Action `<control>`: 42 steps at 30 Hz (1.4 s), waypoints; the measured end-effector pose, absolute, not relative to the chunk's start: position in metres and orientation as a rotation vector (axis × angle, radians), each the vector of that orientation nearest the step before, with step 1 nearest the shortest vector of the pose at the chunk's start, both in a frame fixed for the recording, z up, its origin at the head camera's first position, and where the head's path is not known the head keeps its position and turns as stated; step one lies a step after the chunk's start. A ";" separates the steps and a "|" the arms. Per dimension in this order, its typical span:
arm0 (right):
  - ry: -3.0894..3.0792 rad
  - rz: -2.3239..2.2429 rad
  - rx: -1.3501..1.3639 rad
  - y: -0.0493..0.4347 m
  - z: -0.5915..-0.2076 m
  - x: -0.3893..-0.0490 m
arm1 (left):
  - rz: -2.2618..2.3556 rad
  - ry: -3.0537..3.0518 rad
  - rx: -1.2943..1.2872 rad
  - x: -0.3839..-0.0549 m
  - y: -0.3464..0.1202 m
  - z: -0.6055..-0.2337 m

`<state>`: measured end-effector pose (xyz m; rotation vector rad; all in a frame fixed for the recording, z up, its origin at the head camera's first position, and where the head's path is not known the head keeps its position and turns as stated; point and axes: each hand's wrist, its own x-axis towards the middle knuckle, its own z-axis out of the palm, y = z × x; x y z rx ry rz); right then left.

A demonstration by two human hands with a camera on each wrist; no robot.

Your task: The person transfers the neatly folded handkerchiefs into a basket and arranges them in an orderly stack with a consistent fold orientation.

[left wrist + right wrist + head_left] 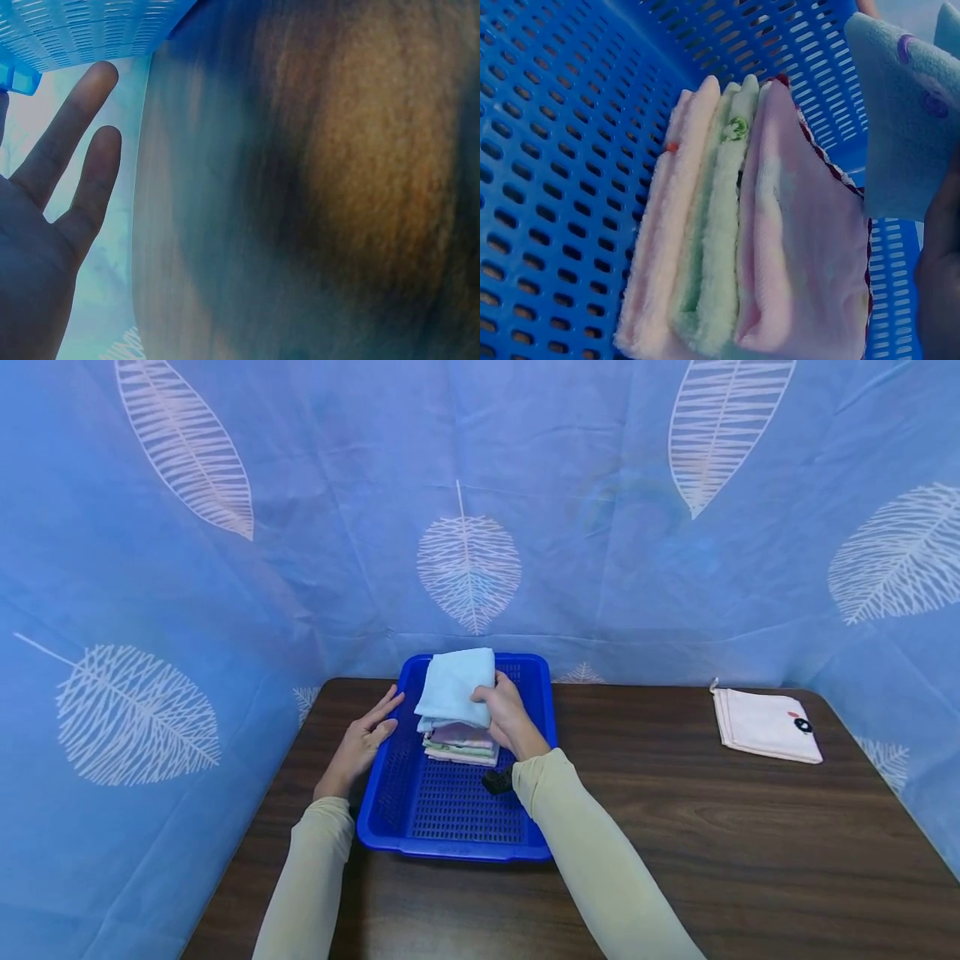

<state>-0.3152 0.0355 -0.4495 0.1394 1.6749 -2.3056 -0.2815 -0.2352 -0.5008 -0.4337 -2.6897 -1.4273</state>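
My right hand (510, 710) pinches a folded light blue towel (454, 681) by its right side, over a stack in the blue plastic basket (382, 839). In the right wrist view the stack shows as a pink towel (817, 247), a green towel (724, 277) and a peach towel (656, 292), all folded. Purple embroidery marks the blue towel (904, 142) there. My left hand (363, 743) is at the basket's left rim with fingers spread and extended. From the left wrist, the hand (45, 225) appears below the basket's slotted side (97, 34).
A folded pale pink towel (768, 725) with a loop and a dark round patch lies at the table's right. The brown wooden table (675, 827) meets a blue curtain (555, 568) with white leaf prints at the back and sides.
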 end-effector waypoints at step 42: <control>2.630 -1.391 0.289 0.039 -0.462 -0.306 | -1.462 -2.717 -0.423 -0.277 -0.232 -0.491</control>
